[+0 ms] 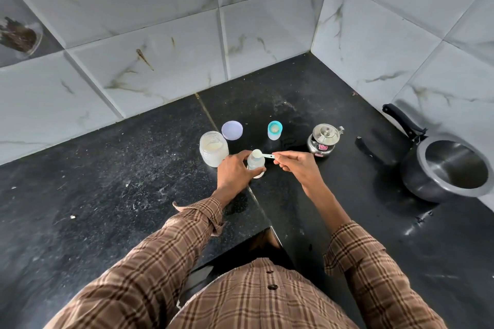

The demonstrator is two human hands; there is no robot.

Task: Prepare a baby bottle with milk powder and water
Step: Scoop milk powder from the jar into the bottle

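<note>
A: Where was the bottle (255,163) when you brought the powder over?

B: On the counter (133,168), your left hand (233,172) wrapped round it, your right hand (295,164) pinching the scoop (260,154) above its mouth.

A: The risk?

B: That narrow neck; had you tilted off-centre, powder would likely have spilled.

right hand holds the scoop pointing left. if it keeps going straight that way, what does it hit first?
The scoop in the right hand already sits over the baby bottle's mouth, so the bottle and the left hand gripping it come first. Beyond them stands the powder jar. Depth is uncertain.
</note>
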